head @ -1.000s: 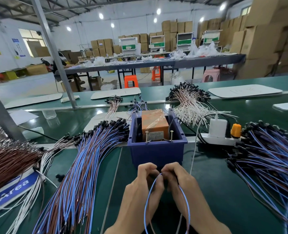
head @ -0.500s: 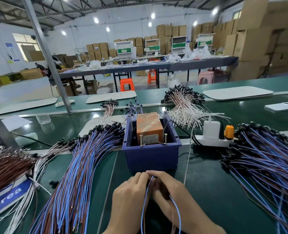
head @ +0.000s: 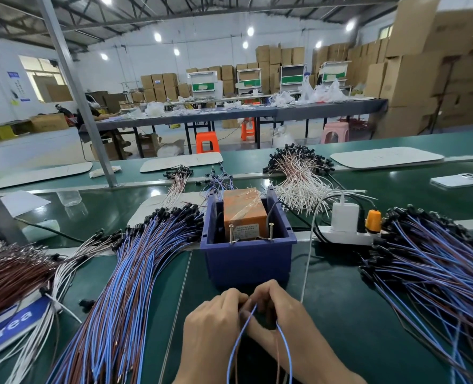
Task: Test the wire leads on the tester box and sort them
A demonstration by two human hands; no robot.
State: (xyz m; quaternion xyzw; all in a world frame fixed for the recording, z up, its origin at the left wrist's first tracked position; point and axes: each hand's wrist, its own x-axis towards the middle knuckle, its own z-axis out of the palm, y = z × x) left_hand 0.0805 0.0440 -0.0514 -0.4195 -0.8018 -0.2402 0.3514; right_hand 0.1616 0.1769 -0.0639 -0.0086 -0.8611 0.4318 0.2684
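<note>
Left hand (head: 215, 320) and right hand (head: 282, 314), fingers curled, pinch one blue wire lead (head: 240, 333) on the near side of the tester box (head: 245, 212) in its bin (head: 246, 259). Spread the ends, one per screw (head: 231, 232).

Green bench (head: 340, 314) — wire bundles (head: 135, 273), blue bin (head: 246, 261)

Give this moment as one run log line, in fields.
step: lead not yet on tester | left hand: pinches blue lead | right hand: holds it too | tester box: in blue bin, untouched
</note>
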